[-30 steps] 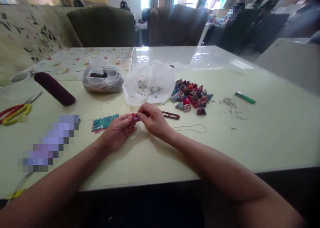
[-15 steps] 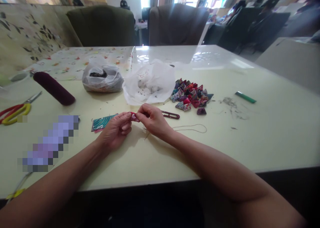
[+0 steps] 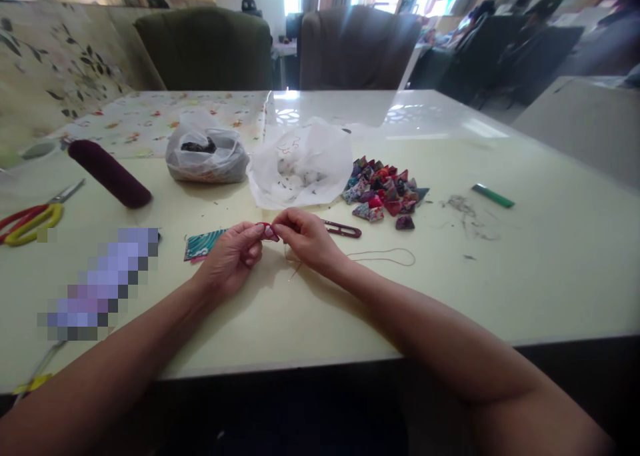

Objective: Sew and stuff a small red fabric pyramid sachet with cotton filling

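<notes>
My left hand (image 3: pixel 235 253) pinches a small red fabric piece (image 3: pixel 270 232) with a pale inside, raised over the table. The fingers of my right hand (image 3: pixel 305 237) close on the right end of the same piece; the fingertips partly hide it. Under my right hand, a thread (image 3: pixel 383 259) lies in a long loop on the table, with a thin needle-like tip showing beneath the wrist. Beside my left hand sits a teal wave-patterned cloth (image 3: pixel 203 245). A dark red thread snipper (image 3: pixel 345 229) lies just behind my right hand.
Small stuffed patterned fabric pieces (image 3: pixel 383 189) are heaped behind my right hand. A white plastic bag (image 3: pixel 320 153) and a tied clear bag (image 3: pixel 205 166) stand farther back. Scissors (image 3: pixel 35 223), a maroon cylinder (image 3: pixel 110 174), loose threads (image 3: pixel 465 209) and a green tool (image 3: pixel 494 196) lie around.
Both hands keep hold of the red fabric piece. My right fingertips have shifted slightly, and a little more of the piece's pale inside shows.
</notes>
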### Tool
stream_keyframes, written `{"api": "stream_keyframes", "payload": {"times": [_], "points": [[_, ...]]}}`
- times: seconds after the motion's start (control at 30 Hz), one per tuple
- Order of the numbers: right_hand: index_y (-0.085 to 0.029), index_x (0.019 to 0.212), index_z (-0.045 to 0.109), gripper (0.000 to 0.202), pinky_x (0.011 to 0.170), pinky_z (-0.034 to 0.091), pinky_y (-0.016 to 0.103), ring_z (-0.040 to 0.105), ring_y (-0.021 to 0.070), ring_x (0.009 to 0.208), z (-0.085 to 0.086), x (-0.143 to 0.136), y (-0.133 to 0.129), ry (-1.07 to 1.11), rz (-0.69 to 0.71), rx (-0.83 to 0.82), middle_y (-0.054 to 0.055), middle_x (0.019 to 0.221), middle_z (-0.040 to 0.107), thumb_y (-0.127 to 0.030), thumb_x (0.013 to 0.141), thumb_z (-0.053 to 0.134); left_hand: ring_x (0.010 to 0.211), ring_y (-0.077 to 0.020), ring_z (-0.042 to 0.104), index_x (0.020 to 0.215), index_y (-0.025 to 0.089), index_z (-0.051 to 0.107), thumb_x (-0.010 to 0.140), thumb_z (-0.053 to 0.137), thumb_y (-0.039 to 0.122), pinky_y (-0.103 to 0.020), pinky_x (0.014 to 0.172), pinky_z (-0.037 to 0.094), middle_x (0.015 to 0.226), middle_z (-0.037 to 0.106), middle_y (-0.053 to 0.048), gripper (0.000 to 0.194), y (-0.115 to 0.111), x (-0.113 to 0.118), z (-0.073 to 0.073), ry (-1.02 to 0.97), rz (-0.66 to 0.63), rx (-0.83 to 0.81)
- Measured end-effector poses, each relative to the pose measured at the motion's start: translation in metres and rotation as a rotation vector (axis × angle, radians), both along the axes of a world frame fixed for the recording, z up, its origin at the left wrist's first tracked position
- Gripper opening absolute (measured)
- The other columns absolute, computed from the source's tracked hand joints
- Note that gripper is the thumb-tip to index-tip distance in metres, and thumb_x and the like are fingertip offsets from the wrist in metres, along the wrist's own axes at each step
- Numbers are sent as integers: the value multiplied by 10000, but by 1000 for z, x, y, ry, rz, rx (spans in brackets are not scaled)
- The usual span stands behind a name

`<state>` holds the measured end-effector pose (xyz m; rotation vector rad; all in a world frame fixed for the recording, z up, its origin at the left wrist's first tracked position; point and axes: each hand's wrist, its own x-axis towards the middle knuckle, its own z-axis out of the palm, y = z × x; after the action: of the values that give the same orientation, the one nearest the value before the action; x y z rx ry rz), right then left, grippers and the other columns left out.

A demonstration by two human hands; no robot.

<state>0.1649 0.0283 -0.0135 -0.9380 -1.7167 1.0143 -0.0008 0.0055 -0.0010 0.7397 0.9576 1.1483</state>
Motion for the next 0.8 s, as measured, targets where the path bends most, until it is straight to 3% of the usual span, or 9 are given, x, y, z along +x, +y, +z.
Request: {"api": "stream_keyframes", "payload": {"times": [0.43, 0.8], "points": [[-157, 725, 596, 238, 608, 349, 237, 444, 94, 623, -1, -1, 0, -34, 40, -121, -28, 641, 544, -355, 842, 656, 440, -7, 415, 720, 104, 687, 634, 868, 215, -137, 376, 267, 644, 624, 17, 229, 0, -1, 1, 30, 31, 5], [-153, 774, 628, 223, 605, 373, 227, 504, 109, 645, -3, 0, 1, -25, 63, -174, -8, 667, 589, -368, 830, 644, 430, -12, 428, 698, 108, 651, 605, 882, 219, -133, 373, 257, 619, 611, 25, 272, 0, 0, 0, 54, 39, -8]]}}
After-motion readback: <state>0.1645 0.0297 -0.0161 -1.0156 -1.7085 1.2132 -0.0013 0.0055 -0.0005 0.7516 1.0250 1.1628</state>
